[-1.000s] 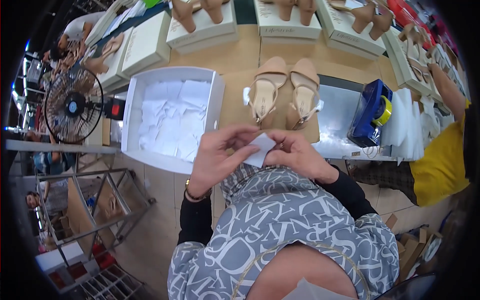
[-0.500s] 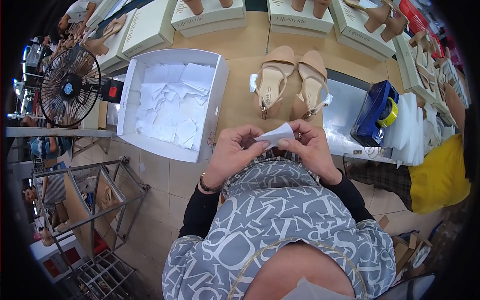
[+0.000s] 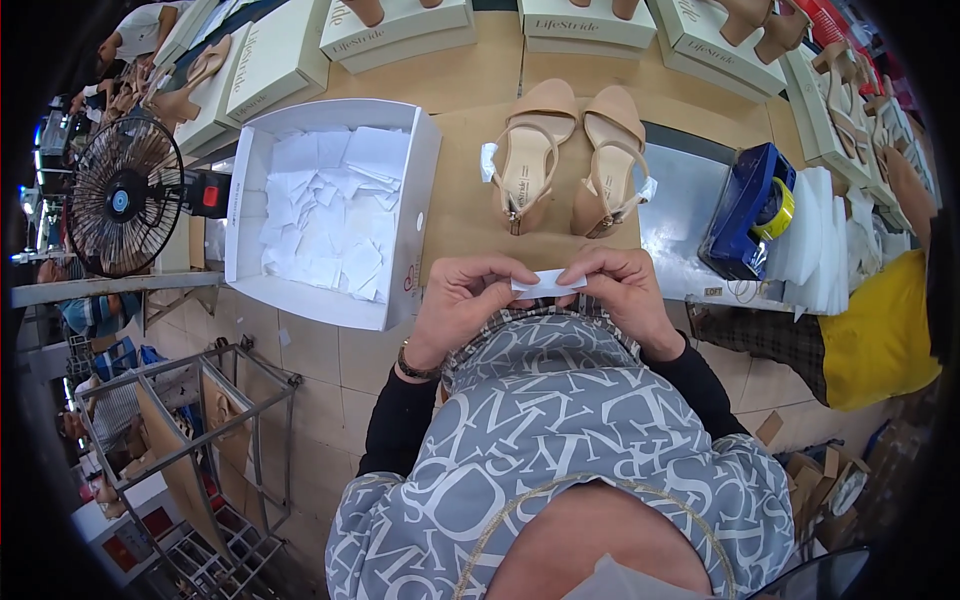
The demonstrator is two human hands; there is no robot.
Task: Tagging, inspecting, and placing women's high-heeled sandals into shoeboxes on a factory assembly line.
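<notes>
A small slip of white paper (image 3: 545, 284), folded into a narrow strip, is stretched between my two hands at the table's near edge. My left hand (image 3: 468, 300) pinches one end between thumb and forefinger; my right hand (image 3: 622, 292) pinches the other. Just beyond my hands lies a pair of beige heeled sandals, the left sandal (image 3: 530, 165) and the right sandal (image 3: 606, 170), toes pointing away. Each has a bit of white paper wrapped on its ankle strap's outer side. To the left stands an open white box (image 3: 424, 190) holding many loose white paper slips (image 3: 330, 210).
A blue tape dispenser (image 3: 735, 215) with yellow tape sits on the right beside stacked white foam sheets (image 3: 815, 240). Pale shoe boxes (image 3: 590, 35) with sandals line the far side. A black fan (image 3: 125, 200) and a metal rack (image 3: 215, 420) are at left; someone in yellow (image 3: 880, 335) is at right.
The paper between my fingers has gone from a wider, tilted fold to a flat narrow strip. My hands have levelled out around it. The whole view has shifted slightly.
</notes>
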